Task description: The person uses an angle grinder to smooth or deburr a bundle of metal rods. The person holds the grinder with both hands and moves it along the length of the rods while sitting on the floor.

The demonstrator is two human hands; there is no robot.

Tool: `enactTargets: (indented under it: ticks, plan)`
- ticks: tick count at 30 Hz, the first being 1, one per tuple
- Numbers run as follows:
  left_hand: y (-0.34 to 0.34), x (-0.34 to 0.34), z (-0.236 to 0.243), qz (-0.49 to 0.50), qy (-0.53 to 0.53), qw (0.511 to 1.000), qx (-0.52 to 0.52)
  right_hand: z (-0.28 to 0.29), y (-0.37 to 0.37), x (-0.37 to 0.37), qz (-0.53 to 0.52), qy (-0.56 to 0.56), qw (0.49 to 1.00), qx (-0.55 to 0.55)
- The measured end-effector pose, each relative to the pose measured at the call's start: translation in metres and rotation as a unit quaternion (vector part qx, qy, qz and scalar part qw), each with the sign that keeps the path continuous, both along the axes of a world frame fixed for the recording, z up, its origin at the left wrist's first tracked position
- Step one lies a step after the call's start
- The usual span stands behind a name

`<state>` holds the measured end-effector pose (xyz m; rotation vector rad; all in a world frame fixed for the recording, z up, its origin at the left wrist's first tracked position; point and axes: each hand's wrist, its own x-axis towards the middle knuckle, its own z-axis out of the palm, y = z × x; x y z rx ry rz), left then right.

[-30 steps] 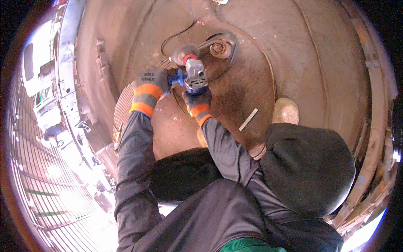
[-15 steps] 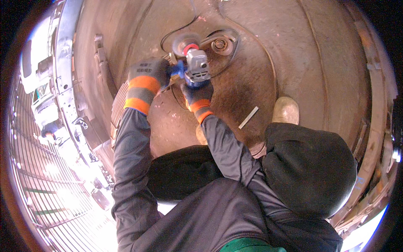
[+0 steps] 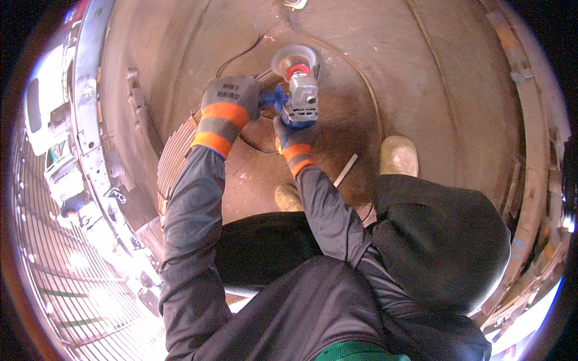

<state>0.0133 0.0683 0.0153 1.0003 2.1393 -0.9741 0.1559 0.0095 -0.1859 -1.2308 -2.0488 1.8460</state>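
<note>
- Below, the left hand (image 3: 232, 99), in a grey glove with an orange cuff, is closed around the blue side handle (image 3: 272, 97) of a grinder (image 3: 301, 96).
- The right hand (image 3: 295, 141), gloved the same way, grips the rear of the grinder body from beneath, fingers wrapped shut.
- The grinder sits between the two hands, near the top middle of the view, its grey head pointing away from the person.
- A round wire wheel (image 3: 294, 60) with a red hub is at the front of the tool, against the rusty steel floor (image 3: 421, 90); it looks blurred.
- A black cable (image 3: 241, 54) curves across the steel to the left of the wheel.
- A thin curved seam (image 3: 361, 78) runs over the floor just right of the wheel.
- Two tan boots stand on the steel: one (image 3: 398, 155) right of the arms, one (image 3: 288, 197) under the right forearm.
- A short pale metal strip (image 3: 345, 169) lies between the boots.
- A ribbed panel (image 3: 174, 156) lies beneath the left forearm.
- Dark sleeves and knees fill the lower view.
</note>
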Motion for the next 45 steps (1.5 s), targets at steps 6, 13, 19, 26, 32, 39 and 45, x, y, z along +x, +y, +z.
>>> enactTargets:
  ticks: [6, 13, 19, 26, 32, 39, 45]
  plan:
    - [-0.007, -0.005, 0.006, 0.02, -0.01, 1.0, 0.015, 0.027, 0.002, -0.002, 0.002, -0.04, 0.999, 0.018]
    - [-0.006, 0.014, 0.014, 0.023, 0.01, 1.0, 0.005, 0.013, -0.015, 0.006, -0.041, 0.013, 0.999, 0.009]
    - [-0.024, 0.018, 0.012, 0.026, 0.012, 1.0, -0.003, 0.024, -0.014, 0.006, 0.065, -0.002, 0.986, 0.152]
    - [-0.015, 0.012, 0.001, 0.03, 0.003, 1.0, 0.007, 0.005, -0.003, 0.006, 0.079, 0.005, 0.99, 0.12]
    - [0.011, -0.003, -0.003, 0.001, -0.004, 1.0, 0.0, -0.006, 0.006, -0.005, -0.075, 0.047, 0.992, -0.095]
    - [0.022, -0.011, -0.002, 0.037, 0.002, 0.999, 0.004, -0.001, 0.031, -0.018, 0.024, 0.016, 0.988, 0.154]
    - [0.043, -0.017, -0.006, 0.004, -0.001, 0.999, 0.036, -0.002, 0.059, -0.019, -0.054, 0.079, 0.983, -0.154]
